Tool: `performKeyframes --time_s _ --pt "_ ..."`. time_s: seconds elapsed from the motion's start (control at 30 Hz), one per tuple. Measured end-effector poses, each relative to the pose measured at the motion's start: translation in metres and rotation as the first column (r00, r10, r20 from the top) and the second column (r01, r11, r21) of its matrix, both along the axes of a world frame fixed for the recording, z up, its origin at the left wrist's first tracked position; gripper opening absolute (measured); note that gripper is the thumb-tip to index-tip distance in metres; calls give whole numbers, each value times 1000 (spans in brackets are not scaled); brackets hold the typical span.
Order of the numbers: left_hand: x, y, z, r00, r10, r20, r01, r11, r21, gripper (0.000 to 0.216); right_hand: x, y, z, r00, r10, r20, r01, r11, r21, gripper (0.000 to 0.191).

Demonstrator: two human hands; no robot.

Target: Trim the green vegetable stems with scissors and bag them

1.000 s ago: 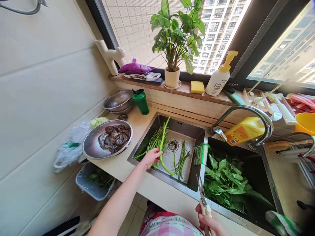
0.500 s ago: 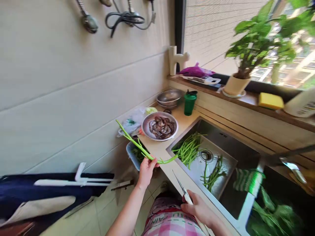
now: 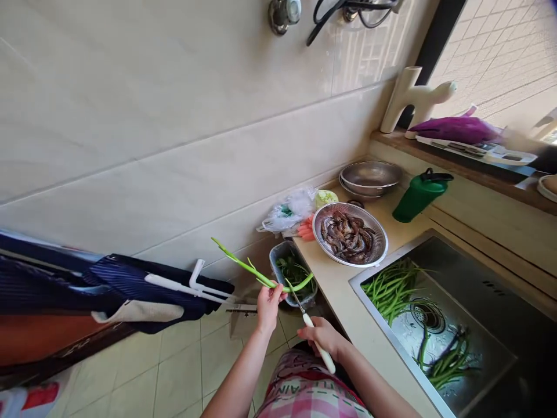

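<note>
My left hand (image 3: 268, 307) pinches a long green vegetable stalk (image 3: 243, 265) near its thicker, curved end. Small side shoots stick out along the stalk, and its thin end points up to the left. My right hand (image 3: 324, 338) is closed around the white handle of a small, slim-bladed knife (image 3: 297, 299). Its blade tip overlaps the stalk just right of my left fingers; whether it cuts in, I cannot tell. Below the stalk, a lined bin (image 3: 278, 251) beside the counter holds leafy green scraps.
A colander (image 3: 383, 235) of shrimp stands on the counter (image 3: 335, 278), near metal bowls (image 3: 369, 177), a green shaker bottle (image 3: 418, 197) and a plastic bag (image 3: 291, 212). Green stalks (image 3: 394, 290) lie in the sink (image 3: 470, 261). Dark cloth (image 3: 130, 284) hangs at left.
My view has swung left, toward the wall and bin. The knife has come up from beside the counter edge to the stalk, which my left hand still holds.
</note>
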State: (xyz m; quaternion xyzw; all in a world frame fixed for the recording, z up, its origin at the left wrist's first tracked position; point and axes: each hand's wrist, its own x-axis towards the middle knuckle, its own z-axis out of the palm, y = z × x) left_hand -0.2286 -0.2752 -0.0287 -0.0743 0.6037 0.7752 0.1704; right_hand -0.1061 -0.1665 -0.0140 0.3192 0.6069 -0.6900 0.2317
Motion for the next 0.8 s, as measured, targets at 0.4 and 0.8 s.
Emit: performKeyframes --time_s 0.4,0.8 --pt "-32 8 -50 996 -3 86 11 996 -86 42 -34 -4 -37 988 -25 149 31 999 -34 22" --pt "4 19 -7 809 -574 -125 552 815 -175 27 42 23 -22 981 -193 27 191 980 53 16"
